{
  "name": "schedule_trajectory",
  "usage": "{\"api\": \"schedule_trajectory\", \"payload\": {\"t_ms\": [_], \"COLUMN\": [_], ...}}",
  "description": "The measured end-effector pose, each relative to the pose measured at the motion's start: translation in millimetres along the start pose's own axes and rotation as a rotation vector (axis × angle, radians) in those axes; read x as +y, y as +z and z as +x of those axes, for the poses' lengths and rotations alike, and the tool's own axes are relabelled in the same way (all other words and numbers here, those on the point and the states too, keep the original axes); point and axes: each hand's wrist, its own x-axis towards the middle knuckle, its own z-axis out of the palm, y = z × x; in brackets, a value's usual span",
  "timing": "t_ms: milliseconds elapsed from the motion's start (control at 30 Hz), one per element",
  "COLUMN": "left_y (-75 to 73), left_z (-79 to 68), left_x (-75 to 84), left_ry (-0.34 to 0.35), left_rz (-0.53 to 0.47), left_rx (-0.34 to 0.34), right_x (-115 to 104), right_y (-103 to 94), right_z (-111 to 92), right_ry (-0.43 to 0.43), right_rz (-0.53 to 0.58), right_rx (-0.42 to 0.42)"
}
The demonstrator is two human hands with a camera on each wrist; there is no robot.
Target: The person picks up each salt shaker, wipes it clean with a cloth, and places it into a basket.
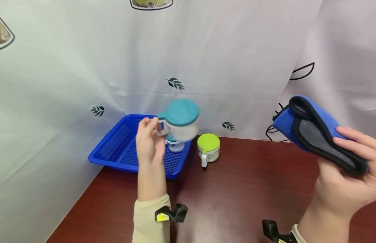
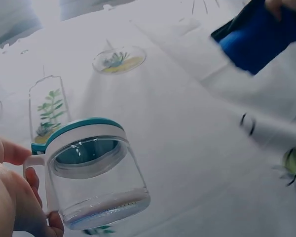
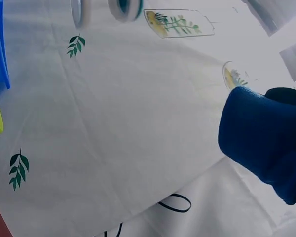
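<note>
I'm holding the teal-lidded jar (image 1: 182,125) up in the air, clear of the table (image 1: 236,192), with its lid seated on top, and the left wrist view is showing its see-through body tilting a little. My left hand (image 1: 151,145) is pinching the jar's white handle, fingers and thumb closing round it. Well apart, on the other side, my right hand (image 1: 346,185) is gripping a folded blue cloth (image 1: 315,135) with black edging, its fingers bending over the fold; the cloth isn't touching the jar. Beyond the raised jar, the blue basket (image 1: 119,146) is sitting on the table by the backdrop (image 1: 236,74), and a second teal-lidded jar (image 1: 175,146) is standing inside it. A green-lidded jar (image 1: 209,148) is resting just beside the basket, on the tabletop. I'm judging this as a handling step between lifting the jar and either wiping it or setting it down; which, I'm not able to tell. Wiping would be calling for bringing cloth and jar together; setting down, for levelling the jar and keeping that handle pinch firm.
</note>
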Motion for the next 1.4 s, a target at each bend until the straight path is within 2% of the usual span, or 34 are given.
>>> {"api": "schedule_trajectory", "payload": {"t_ms": [167, 333, 467, 533, 600, 667, 767, 867, 1033, 1200, 1300, 1400], "left_y": [-12.9, -34.1, -48.7, -59.5, -73.6, -88.9, -109.4, -124.5, -141.5, -147.0, -148.4, -150.8], "left_z": [43.5, 84.3, 111.1, 123.1, 132.1, 138.3, 142.7, 144.4, 147.9, 152.6, 155.1, 155.8], "left_x": [20.7, 34.4, 36.1, 34.1, 30.9, 26.5, 20.0, 15.7, 14.1, 12.1, 11.1, 10.0], "left_ry": [0.020, 0.050, 0.083, 0.046, -0.023, -0.077, -0.106, -0.137, -0.268, -0.390, -0.427, -0.440], "left_rz": [0.059, 0.161, 0.290, 0.333, 0.358, 0.350, 0.349, 0.409, 0.580, 0.751, 0.824, 0.859], "left_rx": [0.080, 0.233, 0.356, 0.415, 0.478, 0.535, 0.594, 0.610, 0.610, 0.544, 0.504, 0.501], "right_x": [1.2, 2.4, 3.6, 4.4, 5.1, 6.0, 6.7, 6.6, 6.2, 7.0, 7.8, 8.0], "right_y": [-1.4, -1.4, -0.6, -0.3, -0.5, -1.4, -2.7, -2.5, -0.3, 0.1, 0.9, 1.8], "right_z": [-0.9, -2.5, -3.8, -3.8, -3.8, -3.6, -3.7, -4.7, -6.5, -6.5, -6.7, -7.2], "right_ry": [0.051, 0.075, 0.083, 0.093, 0.099, 0.102, 0.101, 0.105, 0.105, 0.102, 0.097, 0.096], "right_rz": [0.026, 0.054, 0.083, 0.115, 0.126, 0.136, 0.132, 0.150, 0.181, 0.202, 0.209, 0.221], "right_rx": [0.015, 0.033, 0.048, 0.057, 0.058, 0.057, 0.052, 0.051, 0.050, 0.052, 0.049, 0.050]}}
